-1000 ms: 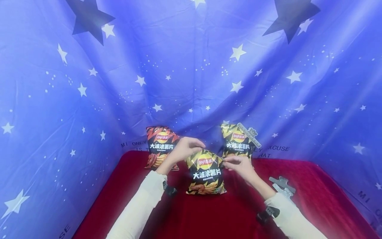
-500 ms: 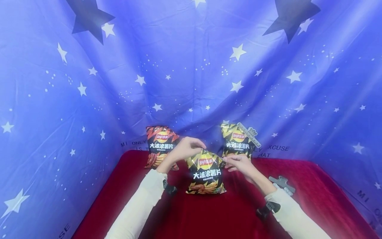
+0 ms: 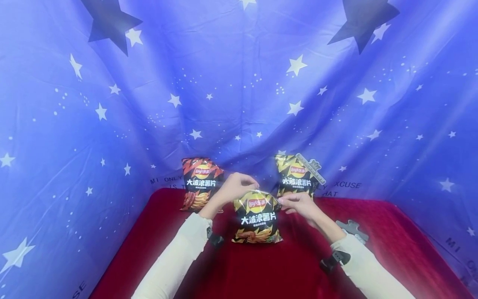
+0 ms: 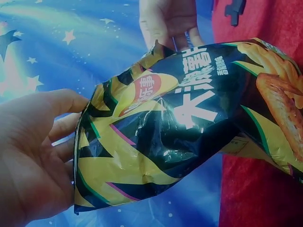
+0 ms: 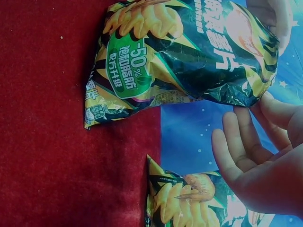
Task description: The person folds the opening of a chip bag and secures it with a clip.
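Note:
A yellow-and-black bag of potato chips (image 3: 257,220) stands upright on the red cloth, between both hands. At its upper left, my left hand (image 3: 233,187) holds the top edge; in the left wrist view some of its fingers pass behind that edge. The upper right corner is pinched by my right hand (image 3: 300,205) between thumb and index finger, while the other fingers (image 5: 236,146) stand away from the bag. The left wrist view shows the bag's front (image 4: 156,132) creased near the top.
Behind stand a red chip bag (image 3: 199,178) on the left and another yellow one (image 3: 293,172) on the right, with a pale clip (image 3: 311,168) on its corner. Grey clips (image 3: 352,228) lie at right on the red-covered table (image 3: 250,274). A blue star-patterned curtain (image 3: 231,83) encloses the back and sides.
The front bag's top edge sits slightly lower and looks more rounded than half a second ago. My left hand has shifted a little right; my right hand has barely moved, still at the corner.

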A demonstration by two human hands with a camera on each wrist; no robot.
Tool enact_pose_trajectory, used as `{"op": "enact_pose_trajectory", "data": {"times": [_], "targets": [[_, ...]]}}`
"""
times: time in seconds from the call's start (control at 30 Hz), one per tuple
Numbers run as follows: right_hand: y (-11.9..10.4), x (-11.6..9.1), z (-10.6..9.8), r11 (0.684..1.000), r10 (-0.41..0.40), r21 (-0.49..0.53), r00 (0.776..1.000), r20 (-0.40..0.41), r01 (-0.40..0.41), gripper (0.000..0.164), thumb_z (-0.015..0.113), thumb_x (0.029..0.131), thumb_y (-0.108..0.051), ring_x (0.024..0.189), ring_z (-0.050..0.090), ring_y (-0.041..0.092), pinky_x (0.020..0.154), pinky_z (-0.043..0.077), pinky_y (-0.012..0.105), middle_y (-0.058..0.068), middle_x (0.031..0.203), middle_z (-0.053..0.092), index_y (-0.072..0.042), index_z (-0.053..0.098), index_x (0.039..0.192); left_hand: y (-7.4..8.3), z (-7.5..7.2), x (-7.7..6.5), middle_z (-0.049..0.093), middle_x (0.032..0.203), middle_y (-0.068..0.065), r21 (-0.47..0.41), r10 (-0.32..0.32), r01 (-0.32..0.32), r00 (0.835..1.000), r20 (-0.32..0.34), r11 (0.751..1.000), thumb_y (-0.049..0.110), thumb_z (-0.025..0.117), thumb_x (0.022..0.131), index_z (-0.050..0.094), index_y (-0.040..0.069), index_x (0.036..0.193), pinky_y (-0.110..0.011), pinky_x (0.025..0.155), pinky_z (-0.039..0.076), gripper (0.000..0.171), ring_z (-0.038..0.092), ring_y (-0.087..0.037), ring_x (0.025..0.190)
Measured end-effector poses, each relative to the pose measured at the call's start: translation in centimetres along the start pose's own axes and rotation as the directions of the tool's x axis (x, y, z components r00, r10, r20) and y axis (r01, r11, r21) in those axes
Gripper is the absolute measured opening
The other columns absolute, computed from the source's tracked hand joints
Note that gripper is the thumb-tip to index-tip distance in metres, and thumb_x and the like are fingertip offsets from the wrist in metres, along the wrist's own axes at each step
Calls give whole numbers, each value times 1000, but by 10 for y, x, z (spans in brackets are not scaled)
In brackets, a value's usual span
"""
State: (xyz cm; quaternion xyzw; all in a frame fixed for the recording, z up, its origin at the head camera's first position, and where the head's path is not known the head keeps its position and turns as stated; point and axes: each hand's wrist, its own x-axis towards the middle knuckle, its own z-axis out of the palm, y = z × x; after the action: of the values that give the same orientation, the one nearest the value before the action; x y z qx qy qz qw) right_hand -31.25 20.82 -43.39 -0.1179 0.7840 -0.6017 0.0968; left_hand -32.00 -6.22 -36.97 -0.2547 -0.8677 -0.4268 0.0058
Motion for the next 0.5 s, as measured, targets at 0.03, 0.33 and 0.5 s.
{"op": "enact_pose_trajectory", "data": {"times": [0.03, 0.33, 0.5], "targets": [[0, 0, 0, 1000, 0, -2, 1000, 1, 0, 41, 70, 96, -16, 87, 72, 17, 85, 62, 43, 3, 104, 70, 14, 64, 123, -1, 0, 0, 78, 110, -8, 0, 1, -1, 1000, 6, 1000, 17, 69, 95, 78, 8, 109, -42, 102, 54, 19, 71, -24, 109], [2, 1, 1, 1000, 6, -25, 1000, 1, -6, 39, 73, 94, -18, 85, 71, 15, 81, 63, 37, 5, 106, 70, 12, 68, 119, -6, 1, -3, 78, 109, -5, -26, -2, 3, 1000, 19, 1000, 13, 71, 91, 78, 8, 109, -31, 88, 57, 20, 70, -16, 95], [-1, 1, 1, 999, 1, -38, 1000, 24, 0, 40, 73, 94, -20, 87, 71, 17, 86, 62, 41, 10, 109, 70, 10, 68, 120, -8, 2, -4, 78, 110, -5, -34, 4, -4, 1000, 10, 999, 11, 71, 90, 79, 11, 107, -33, 94, 56, 19, 70, -17, 104]]}}
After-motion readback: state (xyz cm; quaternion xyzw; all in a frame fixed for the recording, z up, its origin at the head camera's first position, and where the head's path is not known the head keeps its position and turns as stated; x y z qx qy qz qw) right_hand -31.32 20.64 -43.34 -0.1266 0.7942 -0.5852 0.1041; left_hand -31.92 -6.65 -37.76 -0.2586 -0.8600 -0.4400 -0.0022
